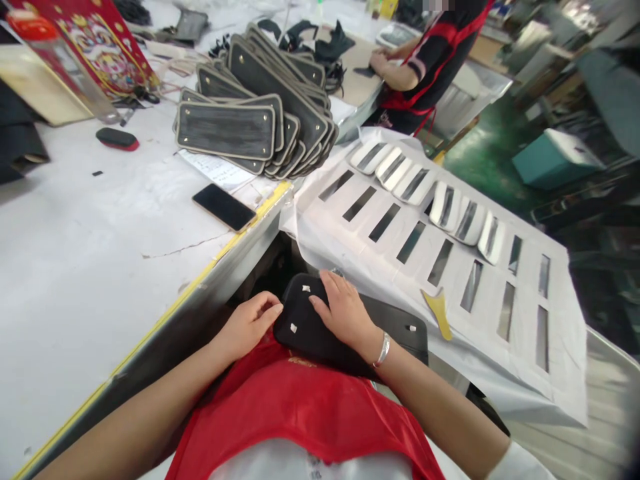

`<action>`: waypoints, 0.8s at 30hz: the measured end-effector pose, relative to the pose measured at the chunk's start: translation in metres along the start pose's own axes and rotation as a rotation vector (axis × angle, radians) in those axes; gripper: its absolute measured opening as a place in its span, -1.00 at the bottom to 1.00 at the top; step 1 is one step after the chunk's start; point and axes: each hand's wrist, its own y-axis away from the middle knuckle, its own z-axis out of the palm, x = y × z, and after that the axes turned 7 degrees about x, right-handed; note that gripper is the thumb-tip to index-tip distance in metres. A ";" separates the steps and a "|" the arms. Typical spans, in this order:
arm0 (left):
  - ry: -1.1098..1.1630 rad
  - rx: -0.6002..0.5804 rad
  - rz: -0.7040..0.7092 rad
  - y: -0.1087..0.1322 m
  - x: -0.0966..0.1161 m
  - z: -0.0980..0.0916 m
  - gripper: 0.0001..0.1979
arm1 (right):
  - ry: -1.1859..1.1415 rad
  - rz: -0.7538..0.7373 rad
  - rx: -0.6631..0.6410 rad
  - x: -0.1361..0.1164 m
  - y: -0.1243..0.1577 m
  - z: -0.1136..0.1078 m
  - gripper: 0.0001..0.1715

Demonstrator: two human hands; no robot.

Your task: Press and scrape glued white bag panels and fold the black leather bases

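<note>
A black rounded panel (pixel 305 317) with small silver studs lies on my lap over a red apron (pixel 300 407). My left hand (pixel 247 327) curls its fingers against the panel's left edge and grips it. My right hand (pixel 343 310) lies flat on top of the panel, fingers spread and pressing down; a silver bracelet sits on that wrist. A stack of similar grey-edged dark panels (pixel 260 107) is piled on the white table (pixel 90 233) ahead.
A black phone (pixel 223 207) lies near the table's yellow edge. To the right, a white slotted rack (pixel 450 267) carries several white pieces and a yellow scraper (pixel 440 312). Another person in black and red (pixel 425 60) works at the far end.
</note>
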 end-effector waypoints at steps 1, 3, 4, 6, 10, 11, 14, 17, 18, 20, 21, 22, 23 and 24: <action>-0.046 0.016 0.023 -0.004 0.008 0.002 -0.69 | -0.008 -0.005 -0.005 -0.001 -0.005 0.002 -0.42; -0.136 0.040 0.053 -0.011 0.019 0.007 -0.64 | -0.025 -0.035 -0.014 -0.002 -0.011 0.004 -0.46; -0.176 0.042 0.059 -0.014 0.023 0.009 -0.61 | -0.030 -0.044 -0.010 -0.003 -0.012 0.005 -0.47; -0.247 0.023 0.059 -0.018 0.027 0.011 -0.57 | -0.034 -0.048 -0.001 -0.003 -0.010 0.006 -0.47; -0.371 0.002 0.052 -0.021 0.027 0.015 -0.59 | -0.027 -0.028 0.007 -0.003 -0.007 0.007 -0.45; -0.388 0.008 0.055 -0.021 0.026 0.015 -0.59 | -0.021 -0.026 0.006 -0.003 -0.007 0.008 -0.45; -0.381 0.032 0.048 -0.021 0.021 0.018 -0.61 | 0.001 -0.033 -0.013 -0.005 -0.009 0.009 -0.44; -0.369 0.032 0.048 -0.020 0.016 0.019 -0.62 | 0.028 -0.039 -0.032 -0.008 -0.009 0.011 -0.41; -0.380 0.031 0.059 -0.020 0.015 0.019 -0.62 | 0.037 -0.049 -0.029 -0.008 -0.008 0.012 -0.39; -0.418 0.027 0.087 -0.020 0.015 0.019 -0.62 | 0.050 -0.093 -0.023 -0.005 -0.001 0.012 -0.33; -0.440 0.026 0.100 -0.020 0.014 0.018 -0.62 | 0.056 -0.120 -0.027 -0.002 0.004 0.011 -0.29; -0.462 0.026 0.107 -0.020 0.014 0.017 -0.61 | 0.063 -0.139 -0.037 0.003 0.011 0.008 -0.25; -0.483 0.026 0.110 -0.020 0.014 0.017 -0.61 | 0.074 -0.143 -0.051 0.010 0.020 0.005 -0.21; -0.503 0.024 0.110 -0.020 0.014 0.016 -0.60 | 0.091 -0.128 -0.067 0.018 0.029 0.001 -0.19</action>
